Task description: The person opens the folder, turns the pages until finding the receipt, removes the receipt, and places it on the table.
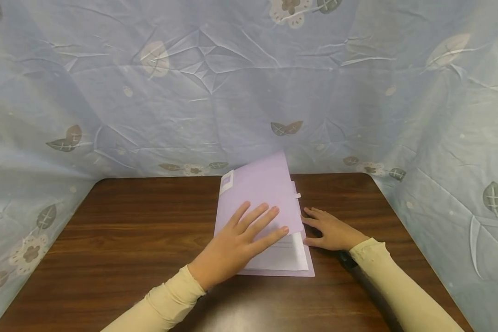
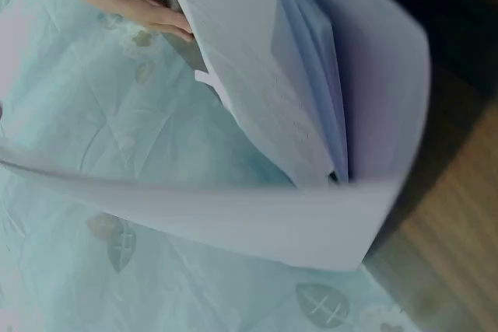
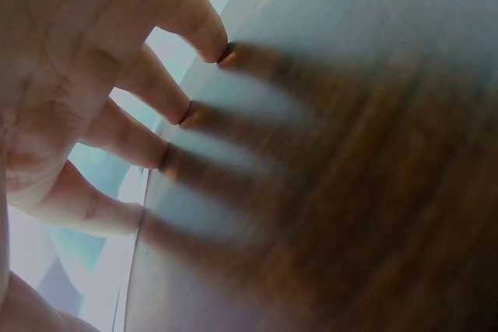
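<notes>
A light purple folder (image 1: 257, 184) lies on the table with its front cover lifted and tilted. Printed white sheets (image 1: 275, 258) show beneath the cover; the left wrist view shows a stack of pages (image 2: 257, 60) inside. My left hand (image 1: 232, 244) is spread at the cover, its fingers nearly straight; whether the palm touches it I cannot tell. To the folder's right, my right hand (image 1: 334, 230) rests fingertips on the tabletop, close to the folder's edge. The right wrist view shows this hand's fingers (image 3: 187, 17) spread and holding nothing.
The brown wooden table (image 1: 149, 221) spreads around the folder. A pale blue curtain (image 1: 232, 106) with leaf and flower prints hangs behind and along both sides. A small white tab (image 1: 297, 195) sticks out from the folder's right edge.
</notes>
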`<state>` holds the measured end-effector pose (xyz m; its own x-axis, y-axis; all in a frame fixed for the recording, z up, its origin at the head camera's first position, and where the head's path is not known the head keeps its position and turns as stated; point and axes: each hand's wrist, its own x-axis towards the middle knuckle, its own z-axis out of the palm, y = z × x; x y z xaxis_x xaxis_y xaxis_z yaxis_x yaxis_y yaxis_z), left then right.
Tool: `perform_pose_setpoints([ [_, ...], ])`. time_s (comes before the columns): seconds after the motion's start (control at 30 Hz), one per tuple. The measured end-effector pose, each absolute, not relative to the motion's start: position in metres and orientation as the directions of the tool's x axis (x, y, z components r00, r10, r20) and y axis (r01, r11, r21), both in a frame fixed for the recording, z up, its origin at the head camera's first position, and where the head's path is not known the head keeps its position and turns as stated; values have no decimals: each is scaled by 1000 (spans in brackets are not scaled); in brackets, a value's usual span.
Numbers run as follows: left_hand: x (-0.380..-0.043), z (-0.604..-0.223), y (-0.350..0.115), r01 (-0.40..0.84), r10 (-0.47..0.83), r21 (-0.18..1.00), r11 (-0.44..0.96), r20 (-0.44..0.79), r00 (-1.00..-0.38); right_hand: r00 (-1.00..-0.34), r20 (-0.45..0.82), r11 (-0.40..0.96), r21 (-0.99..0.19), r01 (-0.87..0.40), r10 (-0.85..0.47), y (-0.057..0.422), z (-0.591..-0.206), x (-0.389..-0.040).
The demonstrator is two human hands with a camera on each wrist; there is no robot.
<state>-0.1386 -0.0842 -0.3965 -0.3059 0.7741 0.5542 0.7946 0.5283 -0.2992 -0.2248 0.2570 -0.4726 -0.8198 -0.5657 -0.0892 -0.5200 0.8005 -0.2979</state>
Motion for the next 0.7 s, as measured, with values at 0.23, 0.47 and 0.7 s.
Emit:
perform_pose_setpoints([
  [0.23, -134, -384, -90, 738, 881, -555, 385, 459, -115, -819, -95, 801, -296, -520, -566, 256, -470, -223],
  [0.47, -130, -369, -95, 665, 931, -713, 223, 359, 72, -830, -107, 814, -296, -500, -548, 256, -472, -225],
  [0.7, -128, -368, -110, 647, 954, -739, 189, 294, 58, -830, -108, 815, -297, -498, -547, 256, -474, -225],
])
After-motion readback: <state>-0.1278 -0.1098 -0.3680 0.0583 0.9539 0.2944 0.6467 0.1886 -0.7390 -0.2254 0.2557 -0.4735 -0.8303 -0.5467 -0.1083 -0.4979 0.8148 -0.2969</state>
